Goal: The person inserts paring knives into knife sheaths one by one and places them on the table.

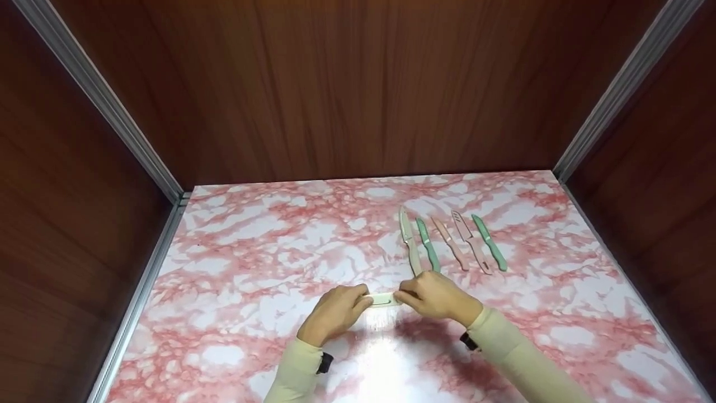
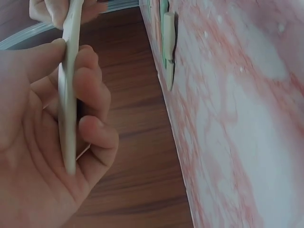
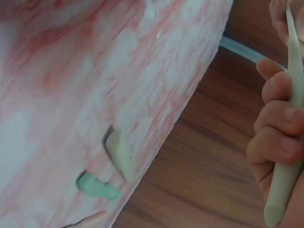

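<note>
Between both hands is a long cream-coloured knife (image 1: 382, 300), held crosswise, with a slim mark or slot on its middle. My left hand (image 1: 335, 310) grips one end, which lies flat against the palm between thumb and curled fingers. At the other end my right hand (image 1: 439, 296) wraps its fingers around the thicker handle (image 3: 280, 194). Fingers hide much of it, so whether its blade is bare I cannot tell. Just beyond the right hand lies another cream knife (image 1: 406, 232), its handle end partly covered by that hand in the head view.
Right of the lying cream knife, a row continues with a green knife (image 1: 428, 245), a pink knife (image 1: 451, 244), a pink slotted blade (image 1: 464, 228) and another green knife (image 1: 490, 244). They rest on a pink-and-white marbled table (image 1: 251, 252). Brown wood-look panels (image 1: 358, 89) enclose three sides.
</note>
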A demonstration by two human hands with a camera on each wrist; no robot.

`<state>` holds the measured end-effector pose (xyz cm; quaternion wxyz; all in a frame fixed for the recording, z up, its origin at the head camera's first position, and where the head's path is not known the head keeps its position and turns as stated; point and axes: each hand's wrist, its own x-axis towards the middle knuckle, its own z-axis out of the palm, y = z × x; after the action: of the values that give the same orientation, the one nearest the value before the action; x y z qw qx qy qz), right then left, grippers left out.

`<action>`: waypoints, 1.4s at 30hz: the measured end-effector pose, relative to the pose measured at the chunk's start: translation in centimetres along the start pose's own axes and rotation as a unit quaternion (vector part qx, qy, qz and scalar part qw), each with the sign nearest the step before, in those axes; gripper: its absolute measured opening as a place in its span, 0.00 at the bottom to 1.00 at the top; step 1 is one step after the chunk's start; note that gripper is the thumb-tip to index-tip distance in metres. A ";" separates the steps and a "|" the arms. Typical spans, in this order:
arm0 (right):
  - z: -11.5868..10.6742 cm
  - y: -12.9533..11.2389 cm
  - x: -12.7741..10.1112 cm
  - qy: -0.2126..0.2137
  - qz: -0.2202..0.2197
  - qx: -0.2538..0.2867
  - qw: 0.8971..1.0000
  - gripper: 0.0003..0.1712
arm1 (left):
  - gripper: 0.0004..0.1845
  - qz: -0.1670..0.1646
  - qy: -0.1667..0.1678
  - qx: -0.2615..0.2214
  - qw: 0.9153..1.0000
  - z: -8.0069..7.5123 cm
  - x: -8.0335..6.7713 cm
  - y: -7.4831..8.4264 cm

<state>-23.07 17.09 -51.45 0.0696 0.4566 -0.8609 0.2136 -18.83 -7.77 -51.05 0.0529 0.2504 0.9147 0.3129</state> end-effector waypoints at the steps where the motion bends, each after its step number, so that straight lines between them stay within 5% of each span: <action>1: -0.1 0.2 -0.2 0.002 0.002 0.003 1.000 0.20 | 0.11 -0.005 0.004 -0.004 1.000 -0.1 -0.2 -0.2; 8: -0.8 2.3 -2.3 0.017 0.031 0.018 0.999 0.14 | 0.10 -0.021 0.042 0.001 0.999 -0.9 -1.7 -2.4; 13: -1.5 4.0 -3.9 0.017 0.118 0.031 0.992 0.16 | 0.11 -0.037 0.046 0.003 0.998 -1.4 -2.6 -3.5; 18: -2.1 6.1 -5.8 0.037 0.234 0.029 0.971 0.19 | 0.11 -0.063 0.046 0.018 0.997 -1.5 -3.6 -4.5; 28: -3.9 10.3 -8.6 0.073 0.384 0.040 0.920 0.20 | 0.05 -0.092 0.054 0.063 0.992 -1.4 -4.9 -6.2; 36: -5.4 13.5 -10.6 0.082 0.442 0.033 0.893 0.18 | 0.14 -0.125 0.048 0.044 0.990 -1.5 -5.9 -6.9; 42: -6.5 15.2 -11.7 0.090 0.461 0.010 0.883 0.19 | 0.19 -0.129 0.071 0.039 0.988 -1.4 -6.6 -7.3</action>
<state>-29.24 36.17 -53.92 0.0357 -0.0128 -0.9620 0.2704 -16.55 -16.70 -54.68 0.0179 0.1091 0.9523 0.2843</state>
